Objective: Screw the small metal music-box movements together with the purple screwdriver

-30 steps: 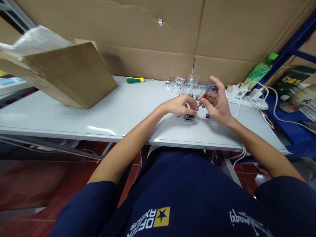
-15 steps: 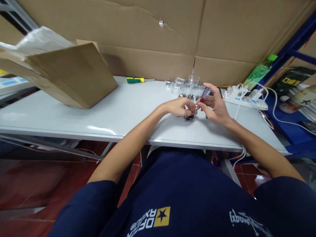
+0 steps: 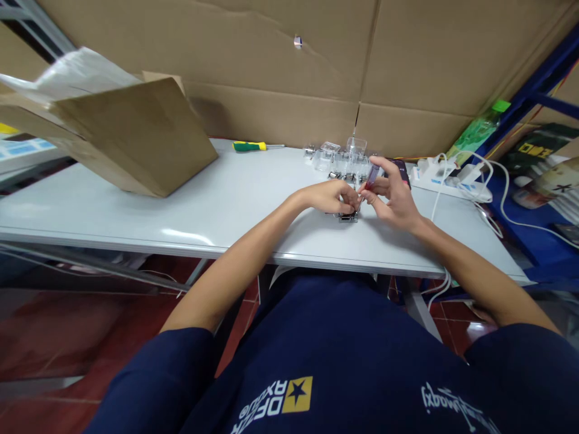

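Observation:
My right hand [image 3: 392,196] pinches a small screwdriver with a red translucent handle [image 3: 371,176], its tip pointing down at a small metal part [image 3: 346,216] on the white table [image 3: 217,205]. My left hand [image 3: 332,194] curls over that part and holds it down with the fingertips. Both hands almost touch each other over the part. Just behind them lies a cluster of small clear plastic boxes [image 3: 339,155].
A yellow-green screwdriver [image 3: 253,146] lies at the table's back edge. A tilted cardboard box [image 3: 131,135] stands at the left. A white power strip with cables [image 3: 447,175] sits at the right, beside a blue rack. Cardboard sheets line the wall behind.
My right hand has come down and left with the red screwdriver, from tilted in the air to nearly upright over the metal part. My left hand stays on the part.

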A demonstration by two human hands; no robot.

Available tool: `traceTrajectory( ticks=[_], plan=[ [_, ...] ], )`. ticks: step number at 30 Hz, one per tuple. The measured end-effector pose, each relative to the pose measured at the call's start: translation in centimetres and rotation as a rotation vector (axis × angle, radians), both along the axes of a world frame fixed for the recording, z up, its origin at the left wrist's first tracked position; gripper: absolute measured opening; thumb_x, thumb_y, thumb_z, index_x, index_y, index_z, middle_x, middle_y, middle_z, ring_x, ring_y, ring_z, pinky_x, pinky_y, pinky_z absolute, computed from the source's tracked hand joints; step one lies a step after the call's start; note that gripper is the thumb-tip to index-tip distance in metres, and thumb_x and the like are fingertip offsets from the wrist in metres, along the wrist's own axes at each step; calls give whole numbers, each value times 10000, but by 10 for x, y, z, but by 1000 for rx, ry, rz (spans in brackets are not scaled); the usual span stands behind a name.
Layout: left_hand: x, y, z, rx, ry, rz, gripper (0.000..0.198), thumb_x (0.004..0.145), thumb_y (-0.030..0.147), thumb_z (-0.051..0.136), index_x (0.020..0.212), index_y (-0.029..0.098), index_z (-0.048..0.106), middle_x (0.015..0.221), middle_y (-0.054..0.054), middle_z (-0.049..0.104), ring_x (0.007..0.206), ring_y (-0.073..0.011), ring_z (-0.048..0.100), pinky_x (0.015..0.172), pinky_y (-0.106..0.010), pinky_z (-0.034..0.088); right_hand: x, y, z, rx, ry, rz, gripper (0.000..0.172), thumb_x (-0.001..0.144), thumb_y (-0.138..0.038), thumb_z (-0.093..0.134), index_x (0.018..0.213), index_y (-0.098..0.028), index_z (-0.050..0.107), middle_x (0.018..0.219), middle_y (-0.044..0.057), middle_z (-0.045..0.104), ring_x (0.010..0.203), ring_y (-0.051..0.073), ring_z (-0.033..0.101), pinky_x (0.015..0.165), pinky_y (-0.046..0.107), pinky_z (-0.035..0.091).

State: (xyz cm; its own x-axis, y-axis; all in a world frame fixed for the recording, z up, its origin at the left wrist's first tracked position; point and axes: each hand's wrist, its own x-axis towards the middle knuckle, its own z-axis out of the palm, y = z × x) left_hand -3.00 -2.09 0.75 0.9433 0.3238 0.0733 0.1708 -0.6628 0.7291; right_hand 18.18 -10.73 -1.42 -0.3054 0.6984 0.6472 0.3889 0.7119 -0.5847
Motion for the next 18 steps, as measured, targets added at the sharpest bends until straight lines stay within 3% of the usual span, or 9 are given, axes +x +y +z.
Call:
traceTrajectory(
  ticks=[10,18],
  plan=[
    [1,2,-4,-9,-12,-10,246,815,258,638,971,103,748,832,-65,752,712,-135,664,693,-266,493,-1,2,-2,32,-20,25,688,996,-265,629,1584,-381,291,1021,32,706,825,200,739,803,438,665],
    [1,3,-4,37,23,24,248,816,283,665,954,98,758,826,-74,751,716,-150,667,687,-280,493,0,3,-1,26,-44,38,714,996,-337,652,1603,-386,279,1068,34,710,804,196,746,770,429,671]
  ],
)
